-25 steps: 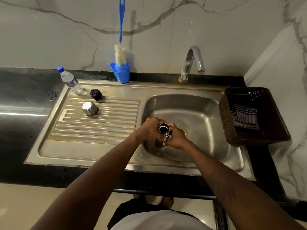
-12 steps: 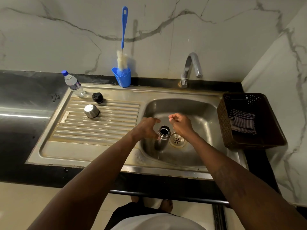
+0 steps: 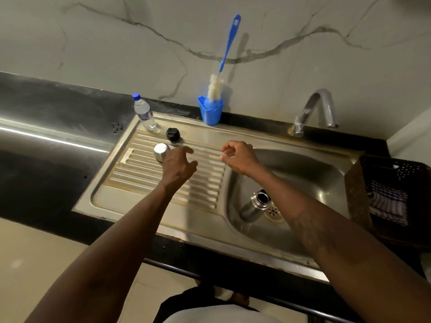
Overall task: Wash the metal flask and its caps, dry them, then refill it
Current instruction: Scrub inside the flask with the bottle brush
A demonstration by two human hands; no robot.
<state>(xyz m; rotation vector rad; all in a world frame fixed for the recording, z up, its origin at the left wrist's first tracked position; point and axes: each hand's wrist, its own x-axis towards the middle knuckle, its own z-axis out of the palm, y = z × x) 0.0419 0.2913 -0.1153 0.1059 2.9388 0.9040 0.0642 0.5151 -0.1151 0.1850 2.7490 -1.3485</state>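
Though clipped at its far rim by the right forearm (image 3: pixel 299 202), standing upright in sink (image 3: pixel 303 173) — metal flask (image 3: pixel 253 207), open mouth up, long axis vertical — left hand (image 3: pixel 178 167), right hand (image 3: pixel 238 157) loosely curled, empty.

Uncapped flask (image 3: pixel 253 206) in sink (image 3: pixel 303 173) — both hands empty

Blue brush (image 3: pixel 229 43) and cup (image 3: pixel 210 111); black cap (image 3: pixel 173 134); silver flask (image 3: pixel 254 205) (cloth (image 3: pixel 389 204) striped).
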